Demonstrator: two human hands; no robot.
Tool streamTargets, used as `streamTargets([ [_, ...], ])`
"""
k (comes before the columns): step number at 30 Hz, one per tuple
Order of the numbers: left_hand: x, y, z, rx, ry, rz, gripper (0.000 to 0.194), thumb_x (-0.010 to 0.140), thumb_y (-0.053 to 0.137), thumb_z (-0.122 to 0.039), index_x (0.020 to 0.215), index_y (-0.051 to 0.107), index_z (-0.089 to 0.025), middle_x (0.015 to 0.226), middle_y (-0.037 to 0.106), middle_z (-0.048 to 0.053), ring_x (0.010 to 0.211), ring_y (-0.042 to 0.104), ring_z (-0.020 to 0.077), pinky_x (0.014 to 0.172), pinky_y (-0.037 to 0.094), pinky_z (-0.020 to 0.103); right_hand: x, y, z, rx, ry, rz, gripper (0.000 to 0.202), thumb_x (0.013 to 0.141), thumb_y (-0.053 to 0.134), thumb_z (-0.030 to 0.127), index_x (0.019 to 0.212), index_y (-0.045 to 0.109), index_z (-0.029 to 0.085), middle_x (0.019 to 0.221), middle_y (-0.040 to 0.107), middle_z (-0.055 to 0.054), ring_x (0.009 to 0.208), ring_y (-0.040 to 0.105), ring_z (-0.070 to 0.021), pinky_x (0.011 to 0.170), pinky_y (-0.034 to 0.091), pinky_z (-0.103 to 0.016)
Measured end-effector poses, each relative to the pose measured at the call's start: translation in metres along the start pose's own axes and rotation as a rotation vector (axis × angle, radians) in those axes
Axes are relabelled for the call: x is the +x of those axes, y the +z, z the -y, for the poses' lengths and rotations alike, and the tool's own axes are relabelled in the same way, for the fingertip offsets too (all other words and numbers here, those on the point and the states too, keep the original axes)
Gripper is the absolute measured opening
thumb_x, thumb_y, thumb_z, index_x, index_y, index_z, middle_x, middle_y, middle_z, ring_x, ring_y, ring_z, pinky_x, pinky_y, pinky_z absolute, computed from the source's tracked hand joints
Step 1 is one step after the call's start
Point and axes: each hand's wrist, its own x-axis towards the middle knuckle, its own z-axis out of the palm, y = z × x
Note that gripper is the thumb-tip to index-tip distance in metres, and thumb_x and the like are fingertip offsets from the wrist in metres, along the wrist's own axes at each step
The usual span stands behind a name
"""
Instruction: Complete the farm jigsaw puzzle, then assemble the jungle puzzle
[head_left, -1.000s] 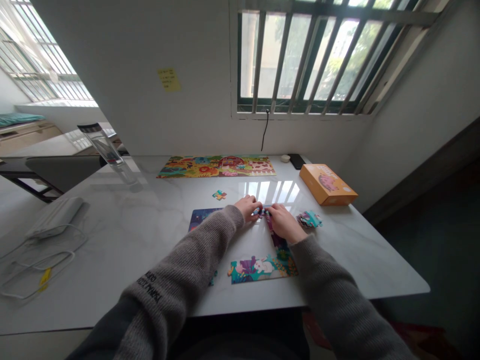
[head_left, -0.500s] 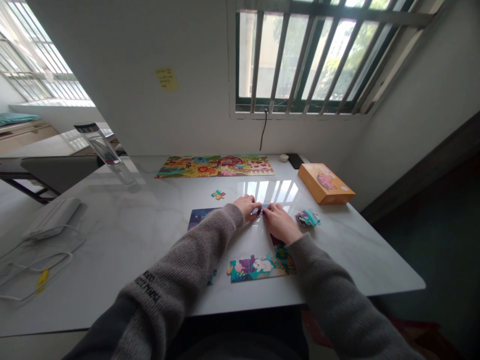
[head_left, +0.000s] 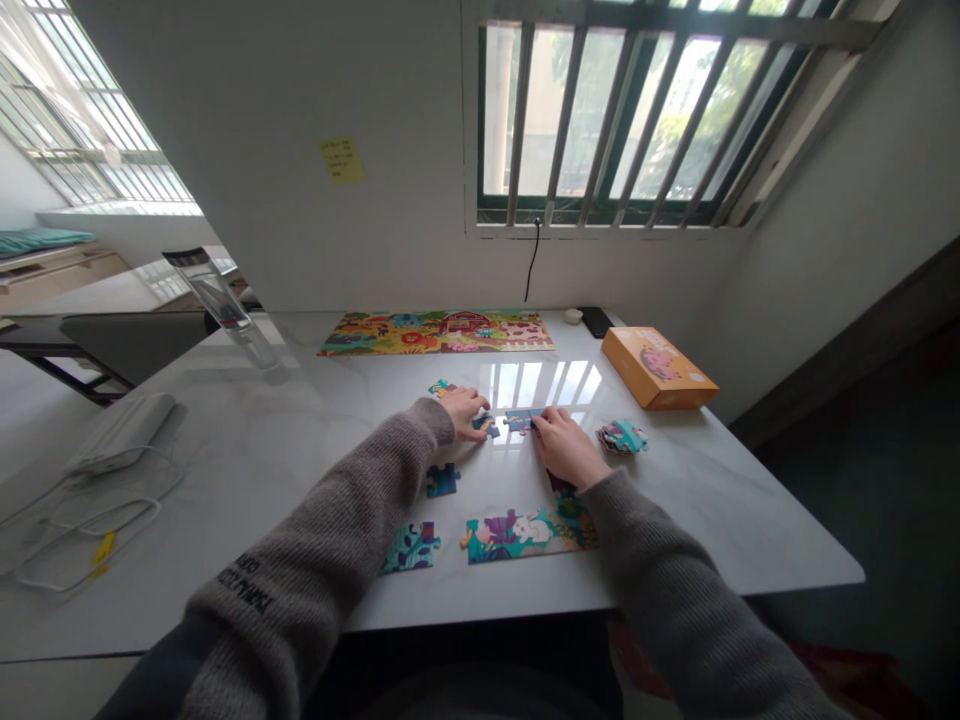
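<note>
My left hand point(head_left: 465, 411) is closed on a small dark blue puzzle piece point(head_left: 487, 426) at the middle of the table. My right hand point(head_left: 561, 443) rests its fingertips on the right end of a blue puzzle strip point(head_left: 518, 420); its fingers are bent together. A short gap parts the strip from the small piece. Another dark blue piece point(head_left: 442, 480) lies by my left sleeve. Nearer me are a joined section with a white rabbit point(head_left: 517, 533) and a teal leafy piece point(head_left: 415, 546). Behind my left hand a colourful piece point(head_left: 441, 387) is partly hidden.
A pile of pieces point(head_left: 622, 436) and an orange box point(head_left: 658, 369) stand on the right. A long farm-scene puzzle point(head_left: 439, 332) lies along the wall. A clear bottle point(head_left: 225, 305), a white device point(head_left: 124, 435) and cables are on the left.
My left hand has moved left, away from my right hand, with the small blue piece at its fingers. Its sleeve has shifted left, uncovering the pieces near it. My right hand stays nearly in place.
</note>
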Motion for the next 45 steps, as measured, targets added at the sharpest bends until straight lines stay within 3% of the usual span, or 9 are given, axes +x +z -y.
streamTargets([
  [8,0.001,-0.001,-0.026,0.048,-0.057,0.006,0.041,0.077,0.070,-0.041,0.109,0.062,-0.018,0.112,0.064,0.012,0.108,0.059,0.0306,0.091,0.047,0.040,0.000,0.001,0.000,-0.021,0.005,-0.011,0.028,0.099,0.043,0.017,0.113,0.066,0.013,0.112,0.060,-0.016,0.110,0.050,-0.0282,0.094,0.042,-0.035],
  [16,0.008,0.006,-0.029,0.020,-0.012,-0.124,0.043,0.078,0.067,-0.034,0.116,0.058,-0.018,0.116,0.059,0.013,0.109,0.057,0.0305,0.091,0.047,0.041,-0.001,-0.001,0.001,-0.027,-0.003,-0.003,0.026,0.099,0.043,0.018,0.112,0.066,0.013,0.112,0.059,-0.017,0.108,0.051,-0.0282,0.094,0.042,-0.036],
  [33,0.007,0.010,-0.042,0.037,-0.024,-0.153,0.026,0.088,0.055,-0.027,0.111,0.061,-0.017,0.118,0.059,0.014,0.113,0.052,0.0304,0.092,0.048,0.043,-0.001,0.001,0.000,-0.031,-0.015,0.000,0.026,0.099,0.044,0.020,0.111,0.065,0.013,0.112,0.059,-0.016,0.108,0.050,-0.0283,0.096,0.042,-0.037],
  [39,0.002,0.009,-0.044,0.019,0.047,-0.132,0.027,0.093,0.048,-0.021,0.116,0.062,-0.015,0.118,0.060,0.014,0.110,0.052,0.0282,0.096,0.047,0.041,0.000,0.001,0.000,-0.033,-0.012,0.008,0.026,0.099,0.044,0.020,0.112,0.065,0.013,0.112,0.059,-0.016,0.108,0.050,-0.0285,0.096,0.041,-0.037],
  [45,-0.002,0.010,-0.035,-0.003,0.053,-0.156,0.028,0.096,0.046,-0.027,0.118,0.063,-0.020,0.120,0.061,0.012,0.111,0.053,0.0280,0.095,0.046,0.042,-0.002,-0.002,0.002,-0.025,-0.005,0.005,0.026,0.099,0.044,0.020,0.112,0.065,0.013,0.112,0.059,-0.016,0.109,0.050,-0.0283,0.096,0.042,-0.036],
])
